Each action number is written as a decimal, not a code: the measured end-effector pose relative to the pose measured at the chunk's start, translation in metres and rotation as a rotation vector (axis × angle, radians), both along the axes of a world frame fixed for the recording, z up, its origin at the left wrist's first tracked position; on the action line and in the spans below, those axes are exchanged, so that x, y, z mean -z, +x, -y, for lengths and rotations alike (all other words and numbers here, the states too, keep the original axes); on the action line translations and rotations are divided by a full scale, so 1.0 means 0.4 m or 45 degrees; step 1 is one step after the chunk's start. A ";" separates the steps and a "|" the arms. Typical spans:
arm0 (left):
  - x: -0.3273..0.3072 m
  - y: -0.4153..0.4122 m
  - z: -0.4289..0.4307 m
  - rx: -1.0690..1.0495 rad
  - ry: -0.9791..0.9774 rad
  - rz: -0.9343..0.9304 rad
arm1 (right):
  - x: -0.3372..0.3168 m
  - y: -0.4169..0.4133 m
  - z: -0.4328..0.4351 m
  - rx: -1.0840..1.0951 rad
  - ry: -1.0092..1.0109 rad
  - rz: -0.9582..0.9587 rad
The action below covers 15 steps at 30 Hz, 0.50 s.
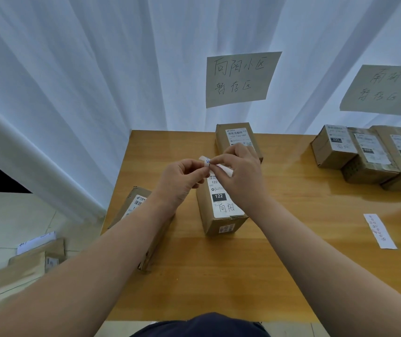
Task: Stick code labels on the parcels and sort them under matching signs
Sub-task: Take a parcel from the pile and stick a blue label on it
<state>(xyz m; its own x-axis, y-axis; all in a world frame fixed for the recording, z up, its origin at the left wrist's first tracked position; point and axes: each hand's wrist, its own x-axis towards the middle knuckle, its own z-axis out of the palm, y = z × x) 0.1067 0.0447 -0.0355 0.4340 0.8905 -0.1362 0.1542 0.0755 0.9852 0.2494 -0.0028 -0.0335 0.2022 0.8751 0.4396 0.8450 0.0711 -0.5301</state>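
Hands: left hand point(178, 178) and right hand point(242, 173) meet above the table point(218, 276), fingertips touching; both pinch the label strip point(225, 169).
Strip: small, white, curled; a blue-marked bit shows between the thumbs. Held in the air just above the middle parcel point(221, 215).
Centre: middle parcel is a brown carton, long side running near to far; the white sheet on top reads "122".
Left edge: left parcel point(133, 203), partly hidden under the left forearm.
Far: far parcel point(237, 138) against the curtain point(97, 93), below the middle sign point(242, 79).
Far right: three parcels point(364, 154) touching one another, below the right sign point(384, 90).
Right: spare strip point(379, 231), white with small printed marks, flat on the table, well apart from the hands.
Floor, left: floor carton point(36, 259), blurred.
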 end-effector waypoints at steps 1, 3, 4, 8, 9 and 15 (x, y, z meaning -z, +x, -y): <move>-0.001 0.001 -0.002 0.007 0.008 -0.005 | 0.001 0.002 -0.003 0.001 -0.013 0.007; -0.003 0.004 -0.007 0.018 0.025 -0.017 | 0.002 0.007 -0.006 0.001 -0.014 0.014; -0.004 0.005 -0.009 0.023 0.035 -0.023 | 0.004 0.009 -0.005 -0.004 -0.010 0.018; -0.003 0.014 -0.011 0.054 0.046 -0.036 | 0.008 0.015 0.000 -0.015 -0.019 -0.006; -0.002 0.016 -0.011 0.068 0.046 -0.044 | 0.009 0.017 0.001 -0.010 -0.016 -0.005; 0.005 0.024 -0.017 0.130 0.068 -0.116 | 0.018 0.027 0.011 -0.009 -0.029 0.013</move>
<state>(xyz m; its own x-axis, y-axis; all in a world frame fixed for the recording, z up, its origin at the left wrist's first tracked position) 0.1164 0.0515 -0.0374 0.5109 0.8493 -0.1327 0.2470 0.0028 0.9690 0.2600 -0.0070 -0.0408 0.1918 0.8861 0.4219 0.8500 0.0650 -0.5228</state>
